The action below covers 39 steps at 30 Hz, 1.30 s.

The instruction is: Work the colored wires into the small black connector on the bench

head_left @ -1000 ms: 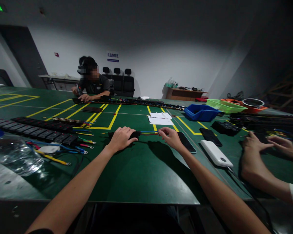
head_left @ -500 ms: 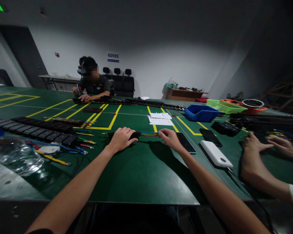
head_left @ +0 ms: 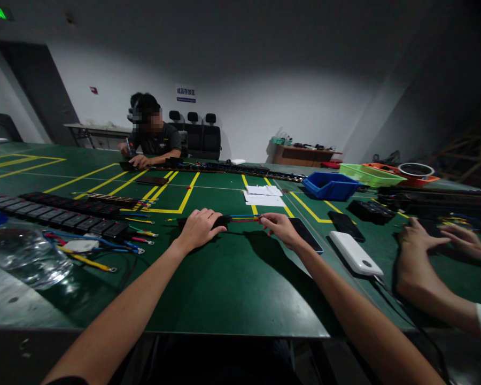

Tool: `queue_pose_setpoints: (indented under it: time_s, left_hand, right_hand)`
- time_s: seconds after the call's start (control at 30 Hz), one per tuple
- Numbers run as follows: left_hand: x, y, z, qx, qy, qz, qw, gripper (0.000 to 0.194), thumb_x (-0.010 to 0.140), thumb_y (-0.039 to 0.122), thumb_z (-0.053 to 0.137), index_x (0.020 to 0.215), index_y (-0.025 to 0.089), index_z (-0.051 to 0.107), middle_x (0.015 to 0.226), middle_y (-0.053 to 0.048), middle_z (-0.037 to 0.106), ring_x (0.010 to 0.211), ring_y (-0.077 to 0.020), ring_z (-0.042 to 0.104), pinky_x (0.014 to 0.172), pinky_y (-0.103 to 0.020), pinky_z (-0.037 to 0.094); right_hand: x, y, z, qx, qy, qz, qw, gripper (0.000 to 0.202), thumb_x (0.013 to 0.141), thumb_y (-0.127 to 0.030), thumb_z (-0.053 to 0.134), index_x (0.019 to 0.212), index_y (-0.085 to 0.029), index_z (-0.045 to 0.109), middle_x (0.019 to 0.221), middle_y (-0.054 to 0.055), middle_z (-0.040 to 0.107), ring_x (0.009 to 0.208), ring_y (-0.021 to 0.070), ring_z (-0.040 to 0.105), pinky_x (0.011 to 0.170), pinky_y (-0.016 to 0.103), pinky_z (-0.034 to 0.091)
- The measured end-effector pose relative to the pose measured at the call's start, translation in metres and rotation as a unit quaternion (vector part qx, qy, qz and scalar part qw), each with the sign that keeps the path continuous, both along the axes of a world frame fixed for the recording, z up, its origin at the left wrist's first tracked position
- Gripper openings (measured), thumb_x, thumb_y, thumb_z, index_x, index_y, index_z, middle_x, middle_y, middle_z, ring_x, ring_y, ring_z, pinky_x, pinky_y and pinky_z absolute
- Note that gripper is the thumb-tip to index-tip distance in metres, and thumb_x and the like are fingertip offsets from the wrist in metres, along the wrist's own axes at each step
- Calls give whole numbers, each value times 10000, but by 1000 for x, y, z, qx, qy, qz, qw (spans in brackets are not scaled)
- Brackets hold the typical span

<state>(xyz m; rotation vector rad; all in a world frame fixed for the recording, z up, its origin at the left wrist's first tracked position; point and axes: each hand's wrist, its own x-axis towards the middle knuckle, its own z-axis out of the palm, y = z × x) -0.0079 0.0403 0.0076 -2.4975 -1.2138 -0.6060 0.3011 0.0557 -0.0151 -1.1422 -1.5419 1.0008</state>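
My left hand [head_left: 201, 228] is wrapped over a black block [head_left: 223, 223] lying on the green table, mostly covered by the palm. Out of the block's right end run blue, yellow and red wires [head_left: 243, 218]. My right hand [head_left: 279, 228] pinches the far ends of these wires between thumb and fingers. A yellow wire end [head_left: 171, 220] sticks out at the block's left side. Just beyond my right hand lies a dark phone [head_left: 309, 237], partly covered by it.
White papers [head_left: 263, 196] lie ahead, a blue bin [head_left: 329, 186] further right. On the right are a white power bank [head_left: 355, 253] with a cable and a co-worker's hands [head_left: 419, 238]. Black blocks with wires [head_left: 84, 224] and a water bottle [head_left: 22, 254] stand left. Another person [head_left: 154, 136] sits opposite.
The fingers of my right hand have shifted slightly at the wire ends, uncovering a little of them. My left hand stays in place on the black block.
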Motion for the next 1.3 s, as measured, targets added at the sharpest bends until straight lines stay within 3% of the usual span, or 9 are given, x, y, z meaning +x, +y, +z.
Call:
queue_pose_setpoints:
  time_s: [0.57, 0.87, 1.3]
  left_hand:
    - [0, -3, 5, -3, 1, -20, 1000, 497, 988, 587, 472, 1209, 170, 630, 1126, -104, 695, 1003, -255, 621, 837, -375, 427]
    - [1, -5, 5, -16, -8, -28, 999, 516, 992, 602, 446, 1217, 174, 628, 1134, -108, 690, 1017, -257, 617, 847, -387, 440]
    - [4, -5, 2, 0, -16, 10, 1000, 509, 995, 605, 426, 1194, 187, 637, 1125, -115, 693, 1001, -265, 606, 834, -392, 421]
  right_hand:
    - [1, -2, 5, 2, 26, -10, 1000, 502, 660, -610, 793, 882, -165, 723, 768, 46, 666, 654, 140, 569, 444, 201, 451]
    - [0, 0, 2, 57, -3, -27, 998, 494, 739, -645, 726, 866, -168, 701, 750, 45, 666, 615, 138, 567, 430, 209, 468]
    - [-5, -7, 5, 130, -73, -56, 987, 493, 841, -650, 641, 892, -163, 698, 751, 63, 674, 587, 162, 586, 434, 251, 476]
